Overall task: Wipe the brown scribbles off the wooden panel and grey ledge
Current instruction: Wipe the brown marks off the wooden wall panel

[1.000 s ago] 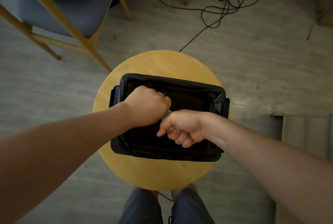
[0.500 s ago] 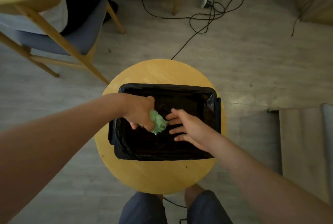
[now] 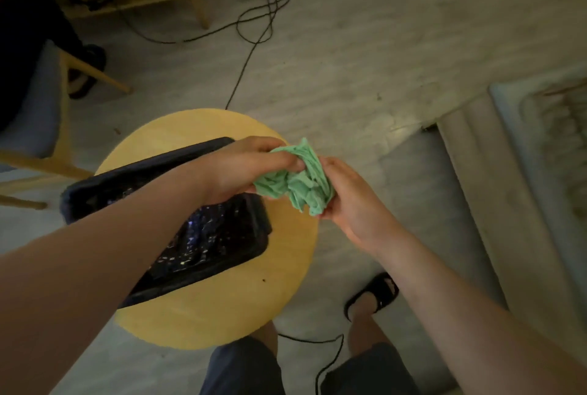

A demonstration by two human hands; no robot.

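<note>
Both hands are bunched on the green cloth, held in the air just past the right edge of the round yellow table. The left hand curls its fingers over the top of the wad, while the right hand cups and grips it from the right and beneath. The black-lined tub sits on the table under the left forearm. The grey ledge lies well off to the person's right, its length running near to far – so the right hand is nearer. Beyond it is a paler surface, possibly the panel, with faint brownish marks – too blurred to be sure.
</note>
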